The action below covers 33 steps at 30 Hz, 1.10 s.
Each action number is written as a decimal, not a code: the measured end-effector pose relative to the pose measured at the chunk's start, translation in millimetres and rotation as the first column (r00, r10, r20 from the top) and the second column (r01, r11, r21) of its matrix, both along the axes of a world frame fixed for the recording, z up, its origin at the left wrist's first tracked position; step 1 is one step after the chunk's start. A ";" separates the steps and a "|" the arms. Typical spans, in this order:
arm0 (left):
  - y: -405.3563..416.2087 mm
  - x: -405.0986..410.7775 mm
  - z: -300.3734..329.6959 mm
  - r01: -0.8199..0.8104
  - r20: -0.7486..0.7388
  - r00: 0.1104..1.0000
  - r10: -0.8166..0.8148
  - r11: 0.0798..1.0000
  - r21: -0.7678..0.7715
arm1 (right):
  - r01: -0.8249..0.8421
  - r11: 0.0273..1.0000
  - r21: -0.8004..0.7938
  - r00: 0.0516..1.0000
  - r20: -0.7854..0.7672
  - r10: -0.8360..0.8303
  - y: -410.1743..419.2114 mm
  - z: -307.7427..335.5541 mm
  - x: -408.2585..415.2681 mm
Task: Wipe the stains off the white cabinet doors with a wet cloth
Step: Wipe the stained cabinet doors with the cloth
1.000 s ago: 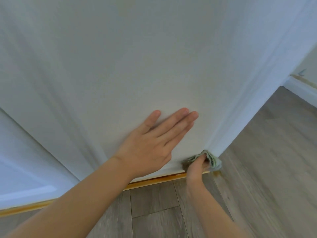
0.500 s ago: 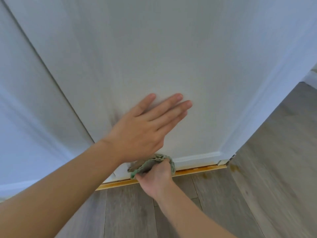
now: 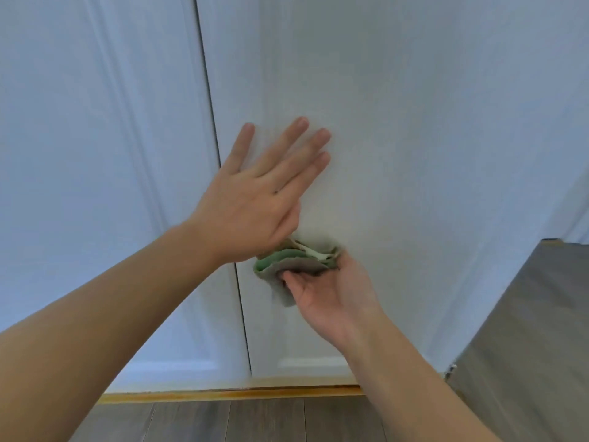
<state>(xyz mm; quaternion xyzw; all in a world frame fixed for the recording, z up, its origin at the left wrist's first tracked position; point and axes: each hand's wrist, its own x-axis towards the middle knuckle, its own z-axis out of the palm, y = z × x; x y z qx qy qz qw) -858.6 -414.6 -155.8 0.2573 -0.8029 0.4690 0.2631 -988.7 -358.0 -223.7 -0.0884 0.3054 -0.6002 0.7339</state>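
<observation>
I am mid-wipe on the right-hand cabinet door (image 3: 398, 154): my right hand (image 3: 334, 291) clamps the folded green cloth (image 3: 287, 266), thumb pinching it against the fingers, with the cloth held against the panel just right of the door seam. My left hand (image 3: 255, 202) lies flat and spread on the same door, directly above the cloth. The next move, as I judge it, calls for firm pressure and a steady stroke along the panel. Count: two doors, the second (image 3: 95, 186) left of my grip; one cloth; two hands
</observation>
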 end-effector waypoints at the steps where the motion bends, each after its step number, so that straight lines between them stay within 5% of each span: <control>1: 0.8 0.8 10.9 0.005 -0.022 1.000 -0.005 1.000 -0.003 | 0.027 0.998 -0.062 0.999 -0.030 -0.029 2.0 15.3 4.0; 5: 4.5 3.8 62.0 0.001 -0.102 0.995 -0.003 1.000 -0.016 | -0.027 0.957 -0.287 0.861 -0.493 -0.124 11.6 74.4 17.1; 9: 2.6 8.7 91.7 -0.014 -0.171 0.985 0.011 1.000 -0.018 | -0.050 0.904 -0.425 0.428 -0.826 -0.366 15.1 95.6 26.4; 14: 1.7 20.5 122.7 -0.002 -0.212 0.977 -0.002 1.000 -0.021 | -0.217 0.750 -0.625 -0.295 -0.690 -0.661 -5.0 117.8 -2.7; 18: -5.4 22.7 154.4 -0.007 -0.239 0.971 -0.004 0.999 -0.043 | -0.368 0.602 -0.709 -0.599 -0.315 -0.737 -37.7 163.4 -25.5; 25: -11.7 -16.6 165.8 0.151 -0.363 0.920 -0.148 0.988 -0.021 | -0.583 0.532 -0.614 -0.674 0.000 -0.738 -49.8 174.8 -42.3; 33: -17.2 -74.7 229.3 0.178 -0.450 0.872 -0.194 0.981 -0.076 | -0.327 0.459 -0.826 -0.734 -0.084 -0.674 -52.5 257.7 -112.1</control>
